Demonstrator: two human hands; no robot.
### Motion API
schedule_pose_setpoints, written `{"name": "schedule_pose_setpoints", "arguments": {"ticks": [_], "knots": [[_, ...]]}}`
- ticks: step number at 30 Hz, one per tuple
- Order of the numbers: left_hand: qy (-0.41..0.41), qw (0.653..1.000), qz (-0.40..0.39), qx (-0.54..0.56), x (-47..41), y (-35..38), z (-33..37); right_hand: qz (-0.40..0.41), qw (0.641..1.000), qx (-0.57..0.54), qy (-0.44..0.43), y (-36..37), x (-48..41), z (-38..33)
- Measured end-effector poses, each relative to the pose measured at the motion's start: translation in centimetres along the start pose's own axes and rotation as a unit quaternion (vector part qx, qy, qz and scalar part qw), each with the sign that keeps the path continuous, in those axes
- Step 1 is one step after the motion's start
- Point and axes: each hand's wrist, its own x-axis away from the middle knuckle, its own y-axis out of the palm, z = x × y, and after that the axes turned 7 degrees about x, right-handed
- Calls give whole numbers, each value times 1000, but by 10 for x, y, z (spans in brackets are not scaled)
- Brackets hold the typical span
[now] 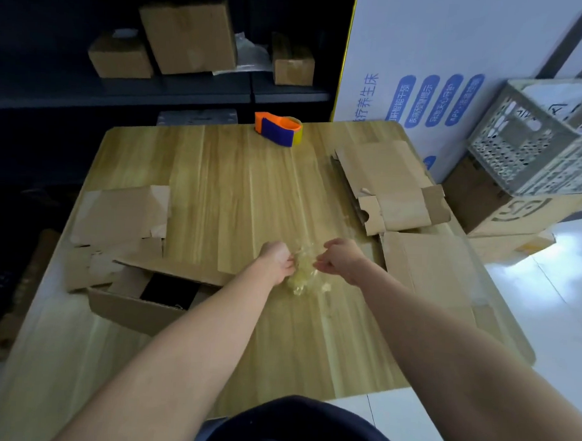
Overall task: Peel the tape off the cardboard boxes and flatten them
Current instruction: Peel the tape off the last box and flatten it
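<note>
Both hands meet over the middle of the wooden table (237, 191). My left hand (277, 259) and my right hand (339, 257) pinch a crumpled wad of clear peeled tape (305, 271) between them, which hangs down to the tabletop. An open cardboard box (139, 300) lies on its side at the left, under my left forearm, its flaps spread. Flattened cardboard (123, 213) lies behind it. More flattened boxes (391, 188) lie at the right, and a flat sheet (427, 269) rests under my right forearm.
An orange and blue tape dispenser (277, 128) stands at the table's far edge. Cardboard boxes (189, 36) sit on a dark shelf behind. To the right, a grey plastic crate (533, 141) rests on a stacked box (503, 213) beside a white printed panel.
</note>
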Motion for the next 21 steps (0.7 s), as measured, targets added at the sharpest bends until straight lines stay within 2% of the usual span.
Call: {"name": "schedule_pose_setpoints", "arguments": {"ticks": [3,5,6,8,10,12,16,20,21], "knots": [[-3,1000,-13,-2,4,7,-2,108,985,136,-23,-9,-3,2],[3,1000,-23,-21,5,12,-4,176,955,210,-110,-12,-2,2],[6,999,-24,-36,4,15,-6,176,934,257,-173,-11,0,0],[10,998,-29,-48,3,20,-10,95,880,394,-249,-4,3,-1],[2,1000,-24,-20,2,19,-10,0,824,526,-209,7,0,8],[-8,1000,-2,24,3,13,-8,-57,798,582,-146,13,-8,21],[8,994,52,92,5,13,-19,-70,760,634,-128,12,-15,31],[163,982,80,47,20,16,0,-78,723,681,-88,12,-15,35],[196,976,77,48,22,11,15,-85,727,676,-84,13,-16,35]]}}
